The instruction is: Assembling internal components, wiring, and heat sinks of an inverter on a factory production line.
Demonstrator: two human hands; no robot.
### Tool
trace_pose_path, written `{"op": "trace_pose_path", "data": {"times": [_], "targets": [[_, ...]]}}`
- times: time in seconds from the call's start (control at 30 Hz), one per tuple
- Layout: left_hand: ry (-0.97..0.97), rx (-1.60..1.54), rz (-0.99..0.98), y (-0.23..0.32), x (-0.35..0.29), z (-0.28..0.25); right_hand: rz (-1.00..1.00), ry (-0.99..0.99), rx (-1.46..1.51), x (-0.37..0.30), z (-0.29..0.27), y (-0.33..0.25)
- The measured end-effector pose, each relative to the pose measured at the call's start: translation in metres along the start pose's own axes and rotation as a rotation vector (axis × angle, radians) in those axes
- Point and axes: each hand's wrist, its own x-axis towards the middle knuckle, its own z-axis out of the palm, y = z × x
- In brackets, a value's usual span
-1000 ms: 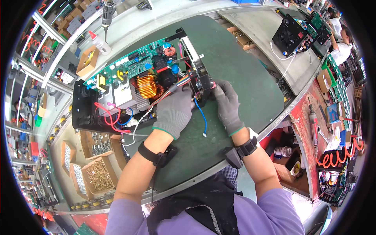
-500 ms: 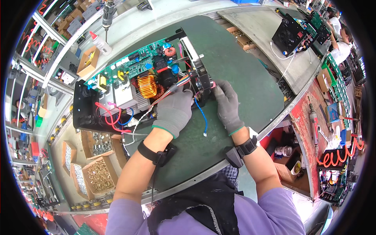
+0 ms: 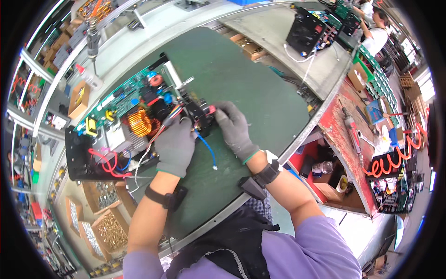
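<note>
An electronic unit with a black metal case [image 3: 76, 156] lies tilted on the green mat, its front panel [image 3: 189, 104] facing right. Inside it are a green circuit board [image 3: 121, 100], a copper-wound coil [image 3: 138, 122] and several coloured wires [image 3: 162, 124]. My gloved left hand [image 3: 175, 146] reaches behind the panel beside the wires, its fingers bent and the tips hidden. Outside the panel, my gloved right hand [image 3: 234, 130] pinches a small red part [image 3: 212, 109] between thumb and forefinger. A blue twisted wire [image 3: 207, 146] hangs from the panel between my hands onto the mat.
Boxes of small metal parts [image 3: 110, 230] stand at the lower left. A power screwdriver [image 3: 93, 42] hangs at the upper left near a white bottle [image 3: 88, 76]. Another black unit [image 3: 304, 32] sits at the far right, where another person [image 3: 375, 35] works. A red-handled tool [image 3: 350, 128] lies on the right bench.
My view has swung, so the unit and both hands appear farther left. My right fingers have drawn slightly back from the panel, and more of the red part shows. The left hand stays behind the panel.
</note>
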Motion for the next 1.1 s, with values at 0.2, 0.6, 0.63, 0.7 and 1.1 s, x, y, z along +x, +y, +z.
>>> {"op": "trace_pose_path", "data": {"times": [0.2, 0.6, 0.63, 0.7, 1.1], "targets": [[0.035, -0.019, 0.027, -0.022, -0.014, 0.002, -0.103, -0.066, -0.292, 0.015, -0.063, -0.033], [-0.243, -0.052, 0.08, -0.063, -0.037, -0.012, -0.049, -0.555, -1.571, 0.166, -0.218, 0.092], [-0.317, -0.089, 0.004, -0.054, -0.034, -0.025, 0.011, -0.608, -1.528, 0.169, -0.21, 0.094], [-0.372, -0.129, -0.099, -0.045, -0.036, -0.037, 0.381, -0.434, -1.396, 0.172, -0.191, 0.069], [-0.085, -0.105, -0.058, -0.046, -0.046, -0.012, -0.109, 0.03, -0.679, 0.128, -0.193, -0.006]]}}
